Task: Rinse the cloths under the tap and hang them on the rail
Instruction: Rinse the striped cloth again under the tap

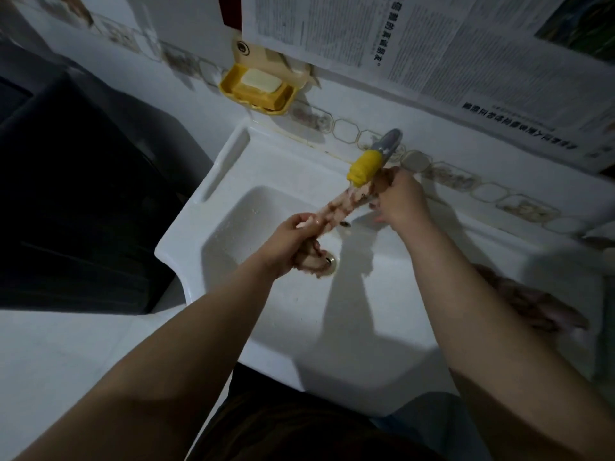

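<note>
Where the dark appliance [76, 181] fills the left edge, a white sink [233, 161] is set just beside it against the tiled wall. Above the sink's back corner a yellow soap dish [229, 84] is fixed to the wall, and a pale bar of soap [261, 81] is held in it. Over the basin the lower end of a twisted, brown-patterned cloth [336, 209] is gripped by the left hand [293, 241], its fingers curled tightly round it, with the loose tail bunched by the drain [329, 261]. The cloth is stretched up to the right, under the yellow tip of the tap [364, 168]. Its upper end is gripped by the right hand [399, 201], fingers closed round it. A second cloth [532, 301] is laid on the sink's right rim, partly hidden by the right forearm. Newspaper sheets [432, 38] are stuck on the wall above.
</note>
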The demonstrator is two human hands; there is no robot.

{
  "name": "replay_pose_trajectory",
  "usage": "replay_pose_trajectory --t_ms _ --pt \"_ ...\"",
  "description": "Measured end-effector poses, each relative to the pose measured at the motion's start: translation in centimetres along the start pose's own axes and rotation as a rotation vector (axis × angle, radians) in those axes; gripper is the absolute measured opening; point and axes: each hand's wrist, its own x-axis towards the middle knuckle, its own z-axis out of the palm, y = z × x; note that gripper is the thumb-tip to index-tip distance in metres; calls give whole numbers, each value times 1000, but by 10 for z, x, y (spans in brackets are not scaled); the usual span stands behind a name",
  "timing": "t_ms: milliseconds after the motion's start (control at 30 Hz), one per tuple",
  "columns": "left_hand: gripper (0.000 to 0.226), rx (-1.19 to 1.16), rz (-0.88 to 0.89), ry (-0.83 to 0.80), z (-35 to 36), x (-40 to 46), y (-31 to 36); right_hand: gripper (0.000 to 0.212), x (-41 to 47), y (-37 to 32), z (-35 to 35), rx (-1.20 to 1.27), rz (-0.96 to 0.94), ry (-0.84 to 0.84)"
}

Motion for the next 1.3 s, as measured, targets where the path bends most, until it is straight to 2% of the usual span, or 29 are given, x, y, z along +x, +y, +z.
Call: replay_pose_trajectory --t_ms 100,167,267,334,367,434,467,534,600,667,767,834,901,934,1001,1068,1168,1301 --pt "36 -406 -126 113 14 5 12 21 -21 1 23 263 -94 8" --pt "43 -555 -158 162 30 9 26 38 -37 4 44 423 -182 -86" --pt "39 -511 -90 119 52 7 38 43 -43 17 64 370 -312 -210" --pt "34 -445 -156 63 65 3 39 31 -37 20 63 327 -372 -193" --pt "34 -378 -165 88 70 0 41 23 -34 18 62 317 -378 -160" --pt "40 -364 -153 87 75 -1 41 15 -28 13 62 376 -299 -83" --pt "45 -351 -136 80 73 -3 41 17 -22 10 63 478 -201 -26" --pt "44 -325 -166 93 69 -2 45 27 -9 4 63 841 38 71" --pt "36 -397 -202 22 60 0 41 41 3 4 55 1167 206 59" --pt "34 -476 -193 -22 53 -7 33 35 7 5 51 1310 256 -4" --pt "24 -464 -274 13 54 -12 19 7 -3 0 59 1296 184 -22" --pt "35 -532 -347 67 58 -17 20 12 -8 -4 61 1126 72 -12" --pt "49 -612 -350 116 59 -14 29 21 -11 -3 57 786 -93 12" --pt "50 -620 -327 148 57 -9 32 25 -15 0 56 596 -197 -6" --pt "47 -617 -275 127 57 -6 44 30 -24 7 59 407 -354 -97" --pt "42 -562 -240 109 63 -4 46 32 -34 10 65 423 -394 -106" --pt "36 -522 -252 107 73 2 39 26 -33 3 65 647 -231 9" --pt "34 -498 -237 253 79 9 38 9 -18 -2 66 932 -31 53"
